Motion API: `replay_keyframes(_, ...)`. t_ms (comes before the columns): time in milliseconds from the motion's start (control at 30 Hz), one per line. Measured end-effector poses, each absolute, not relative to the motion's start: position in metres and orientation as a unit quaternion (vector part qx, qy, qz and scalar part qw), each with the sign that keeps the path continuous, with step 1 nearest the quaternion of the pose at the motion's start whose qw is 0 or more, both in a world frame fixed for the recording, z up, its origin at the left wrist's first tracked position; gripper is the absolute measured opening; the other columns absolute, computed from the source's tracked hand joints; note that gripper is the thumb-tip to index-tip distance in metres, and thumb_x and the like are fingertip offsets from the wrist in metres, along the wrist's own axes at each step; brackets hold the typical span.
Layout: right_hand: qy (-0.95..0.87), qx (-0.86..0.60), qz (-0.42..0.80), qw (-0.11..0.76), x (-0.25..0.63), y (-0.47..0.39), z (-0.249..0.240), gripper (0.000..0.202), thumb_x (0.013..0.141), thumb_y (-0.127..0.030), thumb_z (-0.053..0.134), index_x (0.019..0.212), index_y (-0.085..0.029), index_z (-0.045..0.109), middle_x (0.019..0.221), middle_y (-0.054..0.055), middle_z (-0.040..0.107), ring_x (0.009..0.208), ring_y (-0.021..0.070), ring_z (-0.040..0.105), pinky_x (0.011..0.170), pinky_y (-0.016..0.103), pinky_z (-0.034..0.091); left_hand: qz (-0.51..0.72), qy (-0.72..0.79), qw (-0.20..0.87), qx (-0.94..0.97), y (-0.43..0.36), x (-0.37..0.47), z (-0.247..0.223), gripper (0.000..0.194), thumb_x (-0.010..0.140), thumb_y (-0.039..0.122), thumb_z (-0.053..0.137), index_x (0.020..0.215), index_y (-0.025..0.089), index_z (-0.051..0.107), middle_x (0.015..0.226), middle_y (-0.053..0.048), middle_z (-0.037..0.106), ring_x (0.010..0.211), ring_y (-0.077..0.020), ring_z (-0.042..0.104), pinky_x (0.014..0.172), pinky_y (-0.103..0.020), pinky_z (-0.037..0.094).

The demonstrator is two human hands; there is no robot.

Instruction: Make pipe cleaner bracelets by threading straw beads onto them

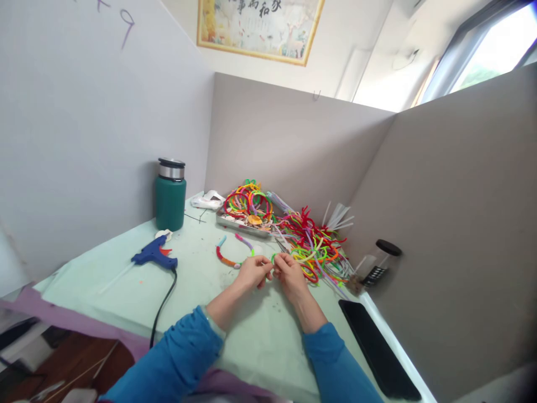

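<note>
My left hand [254, 271] and my right hand [288, 270] meet over the middle of the table, both with fingers pinched. A small green pipe cleaner [273, 258] shows at the fingertips of my right hand. Whatever the left fingertips pinch is too small to make out. Just beyond my left hand lies a curved band of coloured pipe cleaner [227, 261] in blue, red, orange and purple, its near part partly hidden by the hand. A heap of loose pipe cleaners [312, 238], mainly red, yellow and green, lies beyond my right hand.
A blue glue gun [155, 253] with a black cord rests at the left, near a green bottle [170, 196]. At the back, a metal tray [243, 226] holds colourful rings. A black phone-like slab [377, 350] and a clear black-lidded container [380, 263] are at the right.
</note>
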State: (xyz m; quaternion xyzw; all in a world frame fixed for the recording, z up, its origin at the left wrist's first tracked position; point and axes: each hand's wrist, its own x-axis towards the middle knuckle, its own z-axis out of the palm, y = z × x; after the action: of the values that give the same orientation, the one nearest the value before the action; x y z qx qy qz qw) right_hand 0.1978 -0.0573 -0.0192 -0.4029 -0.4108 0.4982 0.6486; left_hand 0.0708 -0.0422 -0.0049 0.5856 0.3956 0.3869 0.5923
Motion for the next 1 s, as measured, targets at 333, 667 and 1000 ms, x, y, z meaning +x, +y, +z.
replay_keyframes(333,-0.431,-0.390,0.527,0.620,0.202,-0.062,-0.013,0.040,0.060,-0.048,0.085,0.071,-0.017,0.062,0.054,-0.005,0.049,0.051,0.0079,0.042,0.048,0.020,0.031,0.393,0.411,0.560,0.603,-0.039,0.066,-0.006,0.027,0.077,0.042,0.063,0.080,0.015,0.059,0.050,0.006,0.053,0.032,-0.0075,0.042,0.037,-0.021,0.032)
replay_keyframes(667,-0.448,-0.412,0.560,0.562,0.204,-0.066,-0.012,0.043,0.060,-0.051,0.083,0.065,-0.017,0.057,0.051,-0.007,0.039,0.044,0.0053,0.029,0.040,0.019,0.019,0.454,0.380,0.521,0.615,-0.042,0.061,0.000,0.033,0.069,0.039,0.070,0.090,0.013,0.071,0.059,0.002,0.060,0.039,-0.0063,0.040,0.041,-0.022,0.029)
replay_keyframes(1000,-0.477,-0.391,0.535,0.577,0.198,-0.069,-0.008,0.042,0.058,-0.042,0.085,0.085,-0.019,0.063,0.065,-0.003,0.058,0.045,0.0062,0.042,0.042,0.020,0.027,0.485,0.313,0.668,0.470,-0.038,0.058,0.002,0.042,0.055,0.045,0.079,0.077,0.016,0.058,0.048,0.007,0.051,0.036,-0.0052,0.038,0.038,-0.020,0.028)
